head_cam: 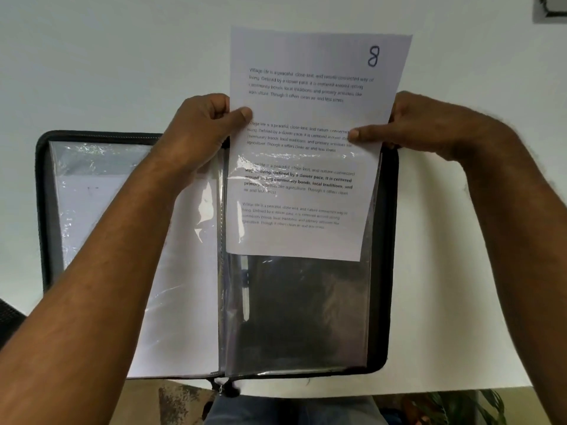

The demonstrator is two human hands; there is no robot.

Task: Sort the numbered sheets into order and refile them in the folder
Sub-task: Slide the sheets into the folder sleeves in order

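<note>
1 sheet [310, 118], marked 8 in its top corner, stands about halfway down inside the clear sleeve [294, 308] on the right side of the open folder [388, 271]. Its lower half shows through the plastic, while the upper half sticks out above the sleeve's mouth.

Both hands hold it by the side edges, probably to keep the paper flat and square so it slides in without buckling. The left hand [199, 130] pinches the left edge, thumb on the printed face and fingers curled behind. The right hand [429, 124] grips the right edge the same way, thumb laid flat across the text; its fingers are hidden behind the page.

Below the sheet's bottom edge the sleeve is dark and holds nothing, so there is room for it to go further down. The sleeve on the left side [101, 191] already holds white paper, its number unreadable here. The folder lies flat on a white table [445, 271].
</note>
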